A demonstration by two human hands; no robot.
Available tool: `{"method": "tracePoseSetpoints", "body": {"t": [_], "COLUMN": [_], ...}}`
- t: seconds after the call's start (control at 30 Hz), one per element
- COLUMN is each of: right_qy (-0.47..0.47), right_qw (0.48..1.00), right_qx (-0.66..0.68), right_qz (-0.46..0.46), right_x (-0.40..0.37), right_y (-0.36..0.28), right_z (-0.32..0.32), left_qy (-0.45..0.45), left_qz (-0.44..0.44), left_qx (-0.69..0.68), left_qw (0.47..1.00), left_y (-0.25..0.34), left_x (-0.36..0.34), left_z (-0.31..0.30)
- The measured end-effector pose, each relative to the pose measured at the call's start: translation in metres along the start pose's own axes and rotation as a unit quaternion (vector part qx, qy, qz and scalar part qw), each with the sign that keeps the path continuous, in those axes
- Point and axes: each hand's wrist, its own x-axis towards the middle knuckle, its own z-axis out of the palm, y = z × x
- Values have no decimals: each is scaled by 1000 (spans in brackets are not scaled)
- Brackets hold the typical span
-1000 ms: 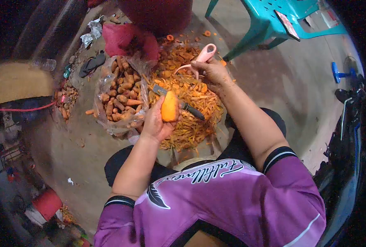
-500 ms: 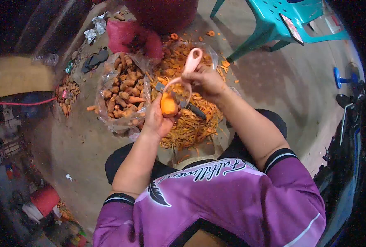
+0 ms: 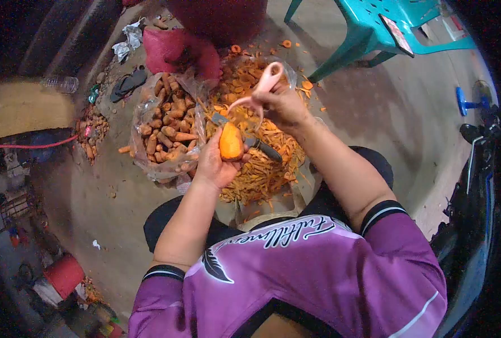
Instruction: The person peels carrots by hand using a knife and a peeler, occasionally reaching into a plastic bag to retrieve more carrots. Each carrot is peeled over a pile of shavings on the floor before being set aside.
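While the left hand [image 3: 214, 163] curls tight around the carrot [image 3: 231, 142], the right hand [image 3: 284, 104] just above it grips a pink peeler [image 3: 262, 84]. The carrot looks hard, light and slippery, so holding its bottom end seems best.

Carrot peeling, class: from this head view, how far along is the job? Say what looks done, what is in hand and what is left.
Done: a deep heap of orange peelings lies under the hands. In hand: the left hand grips a bright, mostly peeled carrot; the right hand holds a pink peeler just above it. Left: a clear bag beside the heap holds many brown unpeeled carrots.
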Motion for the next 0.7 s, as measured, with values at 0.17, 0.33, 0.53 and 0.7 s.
{"method": "tracePoseSetpoints", "body": {"t": [0.17, 0.33, 0.53, 0.7], "right_qy": [-97, 36, -58, 90], "right_qw": [994, 998, 995, 995], "right_qx": [-35, -56, -74, -49], "right_qz": [39, -18, 21, -12], "right_x": [-2, 13, -5, 13], "right_y": [21, 3, 8, -5], "right_z": [5, -18, 8, -12], "left_qy": [31, -34, 37, -43], "left_qz": [18, -11, 92, 58], "left_qx": [24, 46, 101, 132], "left_qw": [999, 998, 990, 989], "left_y": [-2, -2, -6, -2], "left_x": [-2, -6, -4, 0], "left_z": [4, 5, 20, -5]}}
